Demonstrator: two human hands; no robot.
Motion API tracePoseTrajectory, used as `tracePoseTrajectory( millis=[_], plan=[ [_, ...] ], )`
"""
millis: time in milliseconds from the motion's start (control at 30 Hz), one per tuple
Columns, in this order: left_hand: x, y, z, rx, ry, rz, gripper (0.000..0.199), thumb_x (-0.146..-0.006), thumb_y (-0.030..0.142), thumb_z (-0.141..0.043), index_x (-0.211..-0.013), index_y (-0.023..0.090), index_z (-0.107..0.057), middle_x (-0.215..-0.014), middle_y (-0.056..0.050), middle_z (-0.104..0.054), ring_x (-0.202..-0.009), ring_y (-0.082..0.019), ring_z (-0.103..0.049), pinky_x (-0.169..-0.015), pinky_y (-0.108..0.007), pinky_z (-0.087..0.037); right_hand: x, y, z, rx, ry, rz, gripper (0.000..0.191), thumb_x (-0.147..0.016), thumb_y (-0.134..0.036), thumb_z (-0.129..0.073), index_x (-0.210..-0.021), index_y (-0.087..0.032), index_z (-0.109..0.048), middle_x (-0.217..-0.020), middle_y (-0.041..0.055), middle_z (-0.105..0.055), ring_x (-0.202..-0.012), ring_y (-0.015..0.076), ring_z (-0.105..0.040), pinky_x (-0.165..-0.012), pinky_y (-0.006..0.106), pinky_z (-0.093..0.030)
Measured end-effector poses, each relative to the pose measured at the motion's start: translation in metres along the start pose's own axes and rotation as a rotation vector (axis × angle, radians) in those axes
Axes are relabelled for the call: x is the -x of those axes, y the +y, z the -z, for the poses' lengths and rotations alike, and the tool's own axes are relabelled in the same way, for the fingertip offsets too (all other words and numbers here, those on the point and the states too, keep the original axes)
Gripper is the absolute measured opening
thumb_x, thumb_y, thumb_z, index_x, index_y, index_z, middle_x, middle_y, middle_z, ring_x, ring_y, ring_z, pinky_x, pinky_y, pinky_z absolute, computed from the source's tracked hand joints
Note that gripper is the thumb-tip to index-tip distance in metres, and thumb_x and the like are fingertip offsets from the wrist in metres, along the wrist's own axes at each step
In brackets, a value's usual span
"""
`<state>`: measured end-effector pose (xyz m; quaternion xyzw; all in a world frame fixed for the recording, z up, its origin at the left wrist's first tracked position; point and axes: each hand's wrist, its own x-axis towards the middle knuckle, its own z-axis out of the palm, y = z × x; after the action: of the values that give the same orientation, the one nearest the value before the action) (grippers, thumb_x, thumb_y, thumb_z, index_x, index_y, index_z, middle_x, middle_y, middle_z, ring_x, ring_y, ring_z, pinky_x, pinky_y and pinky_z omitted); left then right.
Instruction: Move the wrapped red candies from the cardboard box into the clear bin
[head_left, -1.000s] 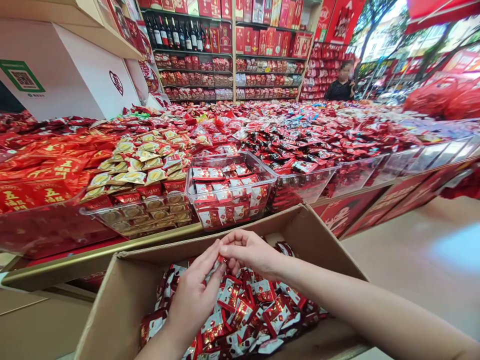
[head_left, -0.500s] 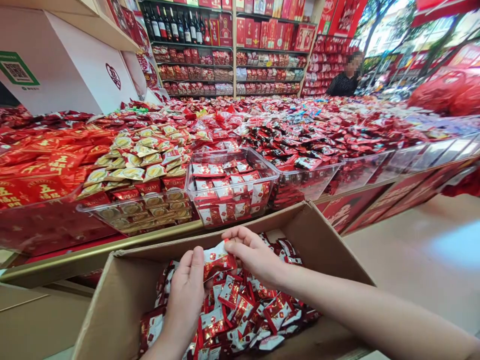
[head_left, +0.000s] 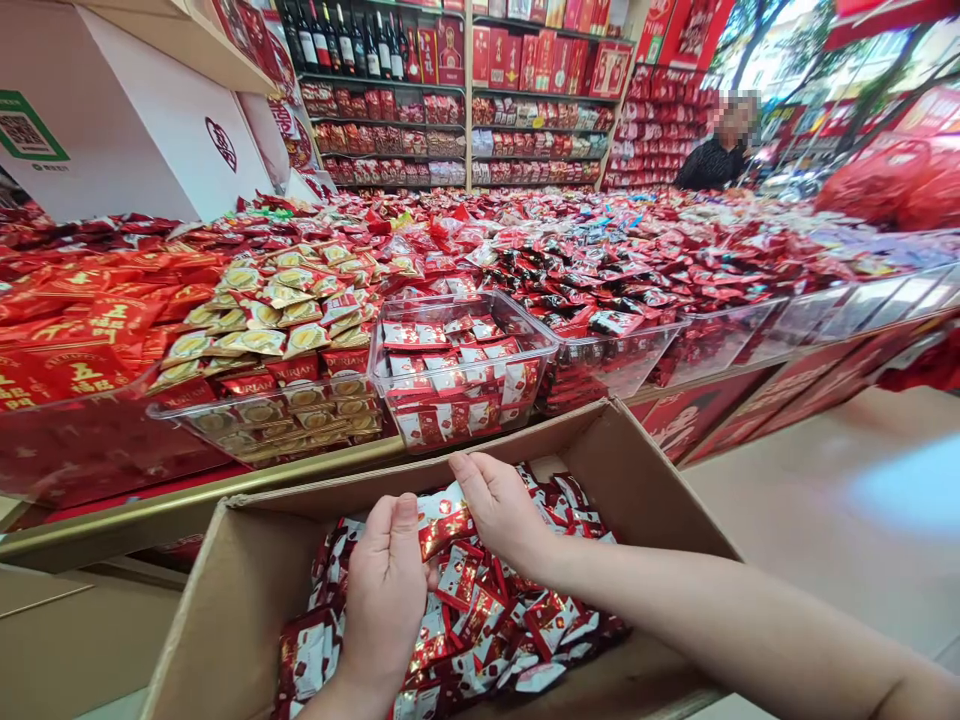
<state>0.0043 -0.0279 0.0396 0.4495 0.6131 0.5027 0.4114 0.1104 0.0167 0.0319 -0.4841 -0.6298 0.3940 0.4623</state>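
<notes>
Between my two hands is a small red-and-white candy packet (head_left: pixel 444 518), its printed side facing up. My left hand (head_left: pixel 384 590) is closed on its left end, thumb on top. At the other end, my right hand (head_left: pixel 501 515) grips the packet with its thumb along the edge; the fingers underneath are hidden. Both hands are over a brown cardboard box (head_left: pixel 247 590), which holds a loose heap of matching packets (head_left: pixel 480 610). Just beyond the box's far side stands a clear plastic bin (head_left: pixel 465 375) with rows of similar red-and-white packets.
Left of the clear bin are durian packets (head_left: pixel 262 340) and red packets (head_left: pixel 82 330). A long counter of wrapped sweets (head_left: pixel 600 270) stretches right. Behind it are shelves with wine bottles (head_left: pixel 345 45) and gift boxes. A person (head_left: pixel 716 155) in dark clothing is at the far right.
My right hand has shifted from pinching the packet's upper corner to gripping its right end. The packet now lies flatter between both hands. The person in back has moved slightly right.
</notes>
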Motion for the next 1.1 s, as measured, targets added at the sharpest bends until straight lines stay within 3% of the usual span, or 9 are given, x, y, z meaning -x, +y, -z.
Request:
tracePoseTrajectory(
  millis=[167, 367, 567, 700, 833, 967, 1100],
  plan=[
    [-0.002, -0.002, 0.003, 0.007, 0.015, 0.015, 0.03, -0.074, 0.047, -0.043, -0.059, 0.022, -0.041, -0.044, 0.009, -0.037, -0.035, -0.008, -0.039, -0.032, -0.017, -0.032, -0.001, 0.0, 0.001, -0.081, -0.045, -0.035, 0.039, -0.081, -0.046, -0.03, -0.056, -0.017, -0.031, -0.054, -0.004, -0.029, -0.052, 0.007, -0.025, -0.047, 0.02, -0.024],
    [-0.005, -0.003, 0.011, 0.05, 0.045, 0.022, 0.033, -0.071, 0.053, -0.043, -0.058, 0.023, -0.041, -0.038, 0.008, -0.038, -0.034, -0.009, -0.035, -0.032, -0.016, -0.031, 0.002, -0.01, 0.019, -0.174, -0.333, -0.058, 0.027, -0.075, -0.041, -0.045, -0.067, -0.015, -0.044, -0.057, -0.0043, -0.04, -0.05, 0.0053, -0.033, -0.046, 0.016, -0.029],
    [0.0, 0.002, 0.012, 0.177, 0.022, 0.049, 0.04, -0.062, 0.061, -0.049, -0.054, 0.022, -0.041, -0.041, 0.008, -0.036, -0.035, -0.008, -0.033, -0.032, -0.016, -0.029, -0.003, -0.034, 0.042, 0.076, -0.42, 0.068, 0.025, -0.077, -0.035, -0.045, -0.063, -0.014, -0.049, -0.055, -0.0028, -0.046, -0.049, 0.0056, -0.039, -0.046, 0.016, -0.031],
    [0.003, 0.006, 0.013, 0.16, 0.027, 0.037, 0.043, -0.06, 0.063, -0.048, -0.05, 0.022, -0.04, -0.037, 0.008, -0.034, -0.035, -0.008, -0.032, -0.033, -0.017, -0.032, -0.006, -0.04, 0.045, 0.098, -0.468, 0.012, 0.025, -0.078, -0.036, -0.043, -0.064, -0.015, -0.049, -0.051, -0.0026, -0.047, -0.044, 0.0063, -0.042, -0.043, 0.017, -0.033],
    [0.001, -0.003, 0.017, 0.148, -0.036, 0.053, 0.042, -0.063, 0.06, -0.047, -0.052, 0.021, -0.04, -0.035, 0.007, -0.037, -0.034, -0.007, -0.034, -0.033, -0.016, -0.029, -0.009, -0.041, 0.043, 0.138, -0.549, -0.035, 0.023, -0.079, -0.033, -0.04, -0.067, -0.016, -0.049, -0.05, -0.0028, -0.047, -0.043, 0.0066, -0.043, -0.041, 0.016, -0.033],
    [-0.001, -0.011, 0.02, 0.233, -0.129, 0.059, 0.039, -0.069, 0.055, -0.044, -0.053, 0.019, -0.044, -0.036, 0.006, -0.039, -0.035, -0.007, -0.034, -0.035, -0.016, -0.028, -0.02, -0.064, 0.059, 0.409, -0.514, 0.254, 0.02, -0.079, -0.027, -0.042, -0.067, -0.015, -0.052, -0.057, -0.0014, -0.05, -0.051, 0.0067, -0.044, -0.048, 0.017, -0.034],
    [-0.002, -0.011, 0.018, 0.254, -0.17, 0.021, 0.034, -0.072, 0.052, -0.043, -0.065, 0.02, -0.052, -0.037, 0.007, -0.039, -0.036, -0.007, -0.034, -0.036, -0.015, -0.027, -0.06, -0.106, 0.094, 0.644, -0.245, 0.519, 0.018, -0.08, -0.025, -0.041, -0.078, -0.015, -0.057, -0.064, -0.0011, -0.053, -0.058, 0.0071, -0.047, -0.056, 0.019, -0.035]
  ],
)
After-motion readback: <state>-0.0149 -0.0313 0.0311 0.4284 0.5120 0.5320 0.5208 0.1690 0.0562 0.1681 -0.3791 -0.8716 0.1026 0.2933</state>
